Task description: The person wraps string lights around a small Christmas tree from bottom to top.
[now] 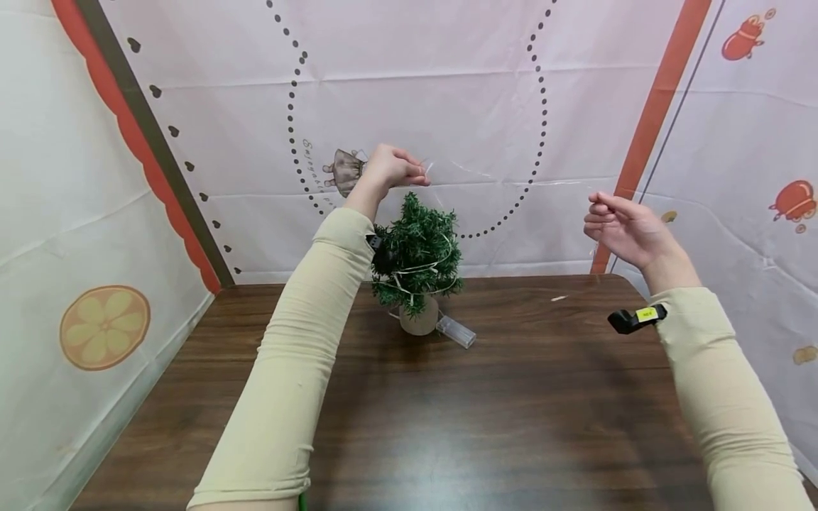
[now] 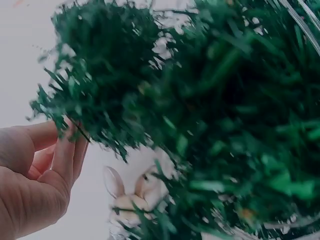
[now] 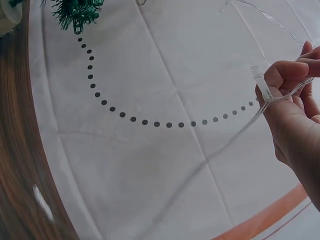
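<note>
Right hand point(image 1: 633, 231) and left hand point(image 1: 396, 169) are both reaching out of pale yellow sleeves point(image 1: 722, 397), well apart above the dark wooden table point(image 1: 511, 411). The right hand is curling its fingers in and pinching a clear light string point(image 3: 269, 94), with one strand crossing over the fingers and another trailing down below them. A small black camera point(image 1: 633, 319) with a yellow label is sitting at that wrist. Beneath, the tabletop is catching a pale patch of light. Toward its far edge a little green tree point(image 1: 422, 238) is standing upright in a light-coloured round pot point(image 1: 420, 321), and loops of the string are circling its branches. A see-through box point(image 1: 456, 331) is lying on the wood just beside the pot, to the right. The left hand is hovering just above the treetop with its fingertips drawn close together; it seems to be pinching the same string, though in the left wrist view the branches are partly covering the fingers. Between the two hands a thin, shiny length is stretching across the air. Behind everything, a pale printed sheet point(image 1: 415, 42) is hanging, showing a curve of dark dots point(image 1: 544, 122) and a broad orange stripe point(image 1: 658, 128).
</note>
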`<act>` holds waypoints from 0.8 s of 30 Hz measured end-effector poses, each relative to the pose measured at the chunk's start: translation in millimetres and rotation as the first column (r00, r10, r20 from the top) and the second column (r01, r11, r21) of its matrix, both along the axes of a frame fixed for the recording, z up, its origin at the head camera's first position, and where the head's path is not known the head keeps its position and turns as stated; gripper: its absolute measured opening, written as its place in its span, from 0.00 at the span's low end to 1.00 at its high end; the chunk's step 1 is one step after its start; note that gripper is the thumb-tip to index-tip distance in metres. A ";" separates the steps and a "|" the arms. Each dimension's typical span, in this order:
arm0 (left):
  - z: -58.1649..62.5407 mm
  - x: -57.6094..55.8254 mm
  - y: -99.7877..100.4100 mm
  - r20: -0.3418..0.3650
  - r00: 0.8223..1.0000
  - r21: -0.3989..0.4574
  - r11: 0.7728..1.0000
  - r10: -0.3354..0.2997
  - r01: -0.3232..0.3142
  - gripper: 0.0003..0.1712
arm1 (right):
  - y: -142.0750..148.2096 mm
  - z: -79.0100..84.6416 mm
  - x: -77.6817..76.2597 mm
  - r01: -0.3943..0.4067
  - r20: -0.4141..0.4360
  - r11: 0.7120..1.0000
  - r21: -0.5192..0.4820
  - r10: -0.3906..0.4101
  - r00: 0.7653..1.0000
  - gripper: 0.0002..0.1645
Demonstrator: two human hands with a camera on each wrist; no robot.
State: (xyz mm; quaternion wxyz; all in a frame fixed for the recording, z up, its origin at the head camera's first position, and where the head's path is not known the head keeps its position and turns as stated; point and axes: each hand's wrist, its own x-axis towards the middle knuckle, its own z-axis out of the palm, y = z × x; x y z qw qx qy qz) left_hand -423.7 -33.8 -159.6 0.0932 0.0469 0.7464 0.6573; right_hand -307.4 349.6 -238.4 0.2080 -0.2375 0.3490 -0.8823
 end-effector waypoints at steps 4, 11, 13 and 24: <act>-10.0 -7.1 -10.9 0.028 1.000 0.004 1.000 0.008 -0.008 0.17 | -7.9 -0.2 -4.2 -0.010 -0.002 1.000 0.014 0.010 1.000 0.24; -28.3 -17.3 -32.2 0.024 0.998 -0.005 0.998 0.057 -0.057 0.18 | -19.7 1.2 -10.1 0.017 -0.017 0.997 0.071 -0.016 1.000 0.23; -33.5 -19.5 -37.0 0.028 0.998 0.013 0.998 0.059 -0.059 0.19 | -22.5 2.2 -11.2 0.017 -0.031 0.997 0.081 -0.014 0.999 0.23; -66.2 -21.9 -55.3 -0.054 0.998 0.078 0.997 -0.006 0.010 0.14 | -40.9 11.5 -13.1 0.007 -0.046 0.994 0.110 -0.002 0.999 0.22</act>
